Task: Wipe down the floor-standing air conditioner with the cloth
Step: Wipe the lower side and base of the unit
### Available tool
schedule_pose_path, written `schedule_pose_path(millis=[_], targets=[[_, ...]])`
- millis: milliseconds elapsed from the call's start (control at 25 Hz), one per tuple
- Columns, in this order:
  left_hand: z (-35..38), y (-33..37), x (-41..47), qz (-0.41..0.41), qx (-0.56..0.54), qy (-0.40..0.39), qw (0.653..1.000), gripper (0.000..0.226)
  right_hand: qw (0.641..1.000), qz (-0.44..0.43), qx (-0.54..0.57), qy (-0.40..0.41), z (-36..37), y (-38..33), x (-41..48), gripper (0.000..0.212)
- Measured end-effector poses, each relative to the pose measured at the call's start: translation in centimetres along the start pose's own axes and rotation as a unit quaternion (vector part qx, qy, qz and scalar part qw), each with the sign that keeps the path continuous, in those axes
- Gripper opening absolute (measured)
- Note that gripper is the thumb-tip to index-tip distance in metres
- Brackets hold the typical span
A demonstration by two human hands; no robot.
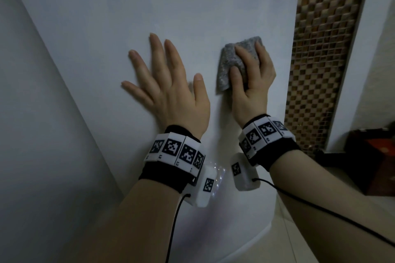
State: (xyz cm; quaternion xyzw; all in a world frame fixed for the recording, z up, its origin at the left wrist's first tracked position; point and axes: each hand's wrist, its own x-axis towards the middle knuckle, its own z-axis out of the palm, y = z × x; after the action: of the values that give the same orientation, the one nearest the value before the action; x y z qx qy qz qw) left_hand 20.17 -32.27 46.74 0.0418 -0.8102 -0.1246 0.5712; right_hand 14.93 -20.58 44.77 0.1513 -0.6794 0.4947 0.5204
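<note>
The white floor-standing air conditioner [171,6] fills the middle of the head view, its smooth curved front running from top to bottom. My left hand [168,89] lies flat on that front with the fingers spread and straight. To its right, my right hand [254,83] grips a folded grey cloth [230,64] and presses it against the casing. The thumb lies across the cloth's lower part and the fingers curl over its upper edge. Both wrists wear black bands with white marker blocks and trailing black cables.
A plain wall [32,113] stands left of the unit. A strip of brown and gold mosaic tile [320,60] runs down the wall at right. A dark red box [372,160] sits low at the right on pale floor tiles [320,247].
</note>
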Motion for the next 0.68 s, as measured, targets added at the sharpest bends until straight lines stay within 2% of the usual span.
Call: schedule_pose_path(millis=[120,160,280,320,440,480,600,640,680], targets=[[0.2,0.8,0.2,-0.009,-0.003,0.002,1.000,0.073,0.996,0.080,0.019,0.042,-0.9,0.4,1.9,0.035],[0.3,1.0,0.3,-0.007,-0.001,0.000,1.000,0.073,0.996,0.074,0.012,0.037,-0.9,0.3,1.7,0.035],[0.6,1.8,0.3,0.010,0.015,-0.011,1.000,0.073,0.999,-0.025,-0.009,-0.032,-1.0,1.0,0.8,0.036],[0.8,2.1,0.3,0.015,0.016,-0.014,1.000,0.072,0.999,-0.025,-0.006,-0.033,-1.3,1.5,1.1,0.035],[1.1,2.6,0.4,0.011,0.015,-0.010,1.000,0.073,0.996,0.086,0.017,0.034,-1.9,1.9,2.7,0.036],[1.2,2.7,0.4,0.009,0.017,-0.009,1.000,0.074,0.995,0.086,0.014,0.040,-1.8,1.7,2.7,0.036],[1.6,3.5,0.5,0.014,0.020,-0.010,1.000,0.073,0.999,-0.041,-0.002,-0.036,-1.7,2.3,1.5,0.035],[1.7,3.8,0.5,0.015,0.019,-0.010,1.000,0.073,0.998,-0.052,0.001,-0.045,-1.9,2.7,1.7,0.035],[1.9,4.1,0.5,0.015,0.018,-0.010,1.000,0.073,0.999,-0.027,0.005,-0.032,-2.1,3.1,2.2,0.036]])
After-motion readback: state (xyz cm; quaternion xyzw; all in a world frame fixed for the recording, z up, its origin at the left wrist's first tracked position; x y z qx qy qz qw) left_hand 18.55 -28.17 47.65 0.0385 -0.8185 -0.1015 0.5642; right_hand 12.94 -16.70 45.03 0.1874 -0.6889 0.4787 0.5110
